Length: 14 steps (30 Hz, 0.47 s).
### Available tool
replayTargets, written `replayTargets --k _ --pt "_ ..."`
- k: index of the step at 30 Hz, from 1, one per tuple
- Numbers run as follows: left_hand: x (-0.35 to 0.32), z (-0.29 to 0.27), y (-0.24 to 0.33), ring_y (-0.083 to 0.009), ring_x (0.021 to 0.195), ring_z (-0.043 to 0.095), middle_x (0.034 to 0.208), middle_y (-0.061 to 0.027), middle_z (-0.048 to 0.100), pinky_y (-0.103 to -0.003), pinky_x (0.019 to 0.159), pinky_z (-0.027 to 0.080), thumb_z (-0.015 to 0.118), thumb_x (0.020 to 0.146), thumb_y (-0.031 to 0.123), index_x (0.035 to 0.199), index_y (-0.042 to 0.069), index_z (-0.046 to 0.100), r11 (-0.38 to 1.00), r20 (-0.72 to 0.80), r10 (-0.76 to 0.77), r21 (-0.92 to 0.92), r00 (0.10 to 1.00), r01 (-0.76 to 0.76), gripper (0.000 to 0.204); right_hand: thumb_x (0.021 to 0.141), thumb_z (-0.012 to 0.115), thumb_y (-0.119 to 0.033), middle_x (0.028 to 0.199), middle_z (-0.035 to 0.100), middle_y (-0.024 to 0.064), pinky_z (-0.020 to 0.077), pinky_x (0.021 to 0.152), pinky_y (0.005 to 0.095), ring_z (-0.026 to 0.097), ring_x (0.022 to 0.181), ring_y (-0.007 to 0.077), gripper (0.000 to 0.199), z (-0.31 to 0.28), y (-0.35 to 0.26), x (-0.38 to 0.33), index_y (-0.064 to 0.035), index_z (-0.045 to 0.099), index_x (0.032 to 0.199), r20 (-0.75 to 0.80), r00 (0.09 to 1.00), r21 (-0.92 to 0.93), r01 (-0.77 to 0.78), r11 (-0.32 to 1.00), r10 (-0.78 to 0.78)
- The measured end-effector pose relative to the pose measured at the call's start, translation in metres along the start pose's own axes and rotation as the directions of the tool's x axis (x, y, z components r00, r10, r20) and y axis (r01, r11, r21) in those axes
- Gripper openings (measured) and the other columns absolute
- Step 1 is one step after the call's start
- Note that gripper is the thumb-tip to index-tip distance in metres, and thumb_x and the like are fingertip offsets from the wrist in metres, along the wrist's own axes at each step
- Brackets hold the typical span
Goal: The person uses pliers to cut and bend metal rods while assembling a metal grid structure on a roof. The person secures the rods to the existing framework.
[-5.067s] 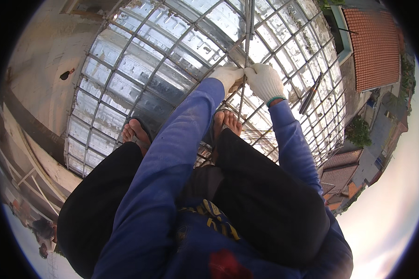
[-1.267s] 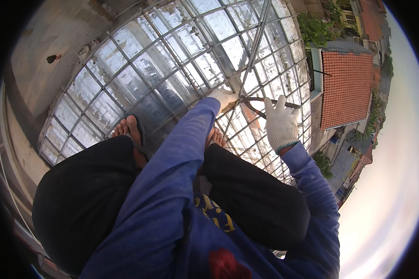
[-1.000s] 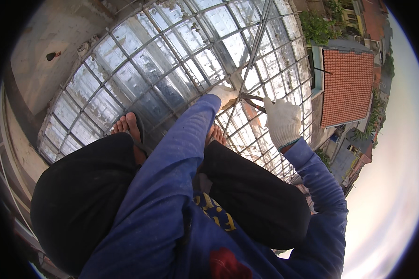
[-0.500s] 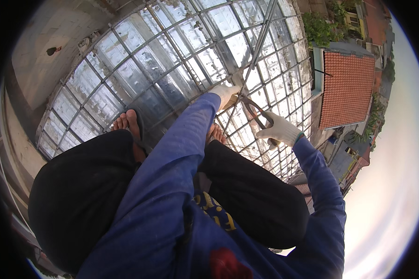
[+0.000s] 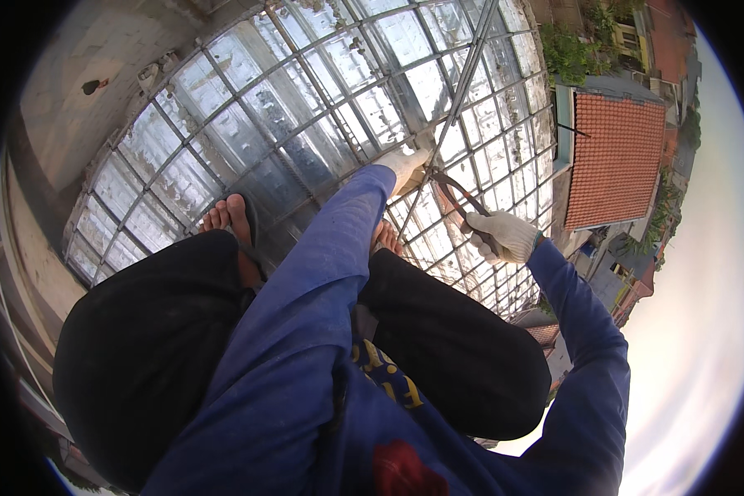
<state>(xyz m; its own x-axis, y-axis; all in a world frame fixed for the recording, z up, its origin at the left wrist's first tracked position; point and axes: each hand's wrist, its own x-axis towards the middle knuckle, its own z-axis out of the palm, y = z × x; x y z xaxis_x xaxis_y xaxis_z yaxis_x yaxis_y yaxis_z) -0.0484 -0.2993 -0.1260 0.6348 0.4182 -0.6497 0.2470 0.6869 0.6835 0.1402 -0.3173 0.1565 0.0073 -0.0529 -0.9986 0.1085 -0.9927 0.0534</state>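
Note:
I crouch on a grid of steel reinforcing bars (image 5: 306, 124) laid over grey formwork panels. My left hand (image 5: 407, 161), in a white glove, presses on a bar crossing next to a long diagonal bar (image 5: 463, 83). In a white glove too, my right hand (image 5: 504, 236) grips the handles of dark pincers (image 5: 459, 194). The pincers' jaws reach the same crossing beside my left fingers. My bare feet in sandals (image 5: 231, 223) stand on the bars, one to the left and one (image 5: 386, 237) under my left arm.
The grid ends at a drop on the right, with a red tiled roof (image 5: 612, 157) and other houses far below. A bare concrete surface (image 5: 83, 66) lies at the upper left, and trees (image 5: 574, 50) show at the top right.
My right hand has dropped from a raised position and turned, bringing the pincers' jaws onto the crossing. My left hand has stayed on the same spot.

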Motion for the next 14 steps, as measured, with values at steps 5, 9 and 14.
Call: replayTargets --k 5,9,14 --pt "0.005 -0.003 -0.010 -0.0242 0.114 0.072 0.133 -0.0104 0.075 -0.035 0.102 0.054 0.056 0.113 0.048 0.147 0.008 0.065 0.998 -0.024 0.059 0.027 0.998 -0.058 0.053 0.091 0.089 -0.036 0.090 0.074 0.0124 0.0656 0.059 0.0384 0.072 0.062 0.0202 0.065 0.019 -0.032 -0.017 0.0050 0.063 0.135 -0.192 0.943 -0.835 -0.011 0.549 -0.273" --pt "0.012 0.003 -0.005 -0.0186 0.107 0.071 0.122 -0.0079 0.079 -0.037 0.097 0.054 0.065 0.104 0.067 0.133 0.007 0.073 0.915 -0.002 -0.157 -0.377 0.988 0.144 0.066 0.091 0.087 -0.034 0.107 0.078 0.0196 0.0660 0.077 0.0461 0.080 0.085 0.0293 0.064 0.021 -0.037 -0.016 0.0022 0.062 0.137 -0.177 0.815 -0.984 -0.141 0.108 -0.551" --pt "0.014 -0.003 -0.010 -0.0227 0.138 0.064 0.151 -0.0189 0.069 -0.036 0.116 0.045 0.069 0.102 0.068 0.153 0.009 0.069 0.949 -0.156 -0.233 -0.253 0.960 0.189 0.077 0.087 0.092 -0.037 0.133 0.073 0.0157 0.0596 0.103 0.0486 0.074 0.128 0.0351 0.072 0.042 -0.056 -0.026 -0.0143 0.052 0.143 -0.156 0.802 -0.884 -0.373 -0.280 -0.576"
